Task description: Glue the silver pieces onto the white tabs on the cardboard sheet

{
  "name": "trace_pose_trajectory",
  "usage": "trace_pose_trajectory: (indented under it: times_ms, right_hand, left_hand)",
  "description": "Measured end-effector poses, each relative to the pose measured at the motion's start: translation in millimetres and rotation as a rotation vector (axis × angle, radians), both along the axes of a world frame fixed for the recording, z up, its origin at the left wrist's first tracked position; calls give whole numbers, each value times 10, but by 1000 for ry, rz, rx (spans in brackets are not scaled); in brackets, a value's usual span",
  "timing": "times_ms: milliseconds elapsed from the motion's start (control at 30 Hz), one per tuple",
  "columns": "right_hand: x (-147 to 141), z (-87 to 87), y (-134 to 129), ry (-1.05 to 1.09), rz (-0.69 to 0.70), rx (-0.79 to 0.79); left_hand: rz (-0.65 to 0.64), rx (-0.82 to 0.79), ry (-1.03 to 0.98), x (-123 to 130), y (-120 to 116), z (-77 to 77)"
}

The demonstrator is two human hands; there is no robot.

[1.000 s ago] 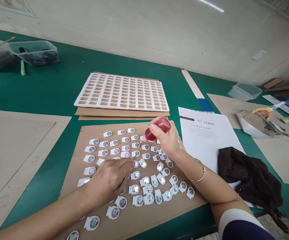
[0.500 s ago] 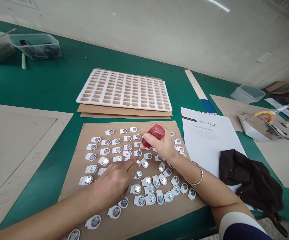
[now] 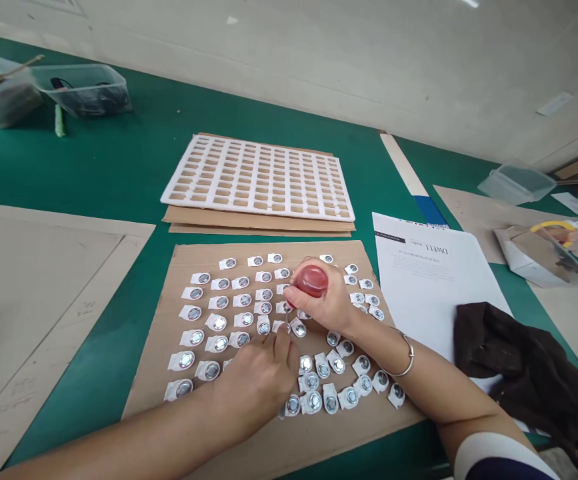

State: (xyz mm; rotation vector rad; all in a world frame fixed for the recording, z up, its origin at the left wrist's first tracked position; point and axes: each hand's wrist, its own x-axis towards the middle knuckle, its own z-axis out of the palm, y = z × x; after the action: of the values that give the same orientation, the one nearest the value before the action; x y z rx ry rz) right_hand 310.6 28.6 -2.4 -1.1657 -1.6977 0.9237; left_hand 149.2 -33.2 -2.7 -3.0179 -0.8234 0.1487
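Note:
A brown cardboard sheet carries many small round metallic pieces on white tabs, such as one piece at the left. My right hand is closed round a red squeeze bottle, tilted with its thin tip pointing down at the pieces. Just in front of that tip, my left hand rests low over the sheet with its fingers together. Its fingertips are at a piece under the tip; what they grip, if anything, is hidden.
Behind the sheet lies a white slotted tray on cardboard. A printed paper and dark cloth are at the right. Clear plastic bins stand at the back left, and an open bag sits at the far right.
The view has shifted a little, moving most things rightward in the picture. My left hand has moved slightly right and nearer over the pieces; the red bottle remains in my right hand.

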Motion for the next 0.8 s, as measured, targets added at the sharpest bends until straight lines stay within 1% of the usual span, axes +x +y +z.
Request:
trace_pose_trajectory:
  times_ms: [300, 467, 633, 800]
  right_hand:
    - [-26, -4, -11, -30, 14, 15]
    - [-26, -10, -11, -31, 23, 30]
    - [-36, -13, 5, -9, 37, 20]
    - [-41, -5, 9, -15, 22, 8]
  left_hand:
    - [-1, 59, -69, -20, -16, -30]
    - [-8, 72, -96, -24, -3, -13]
    - [-9, 104, -150, -14, 1, -29]
    - [-10, 107, -175, -19, 2, -35]
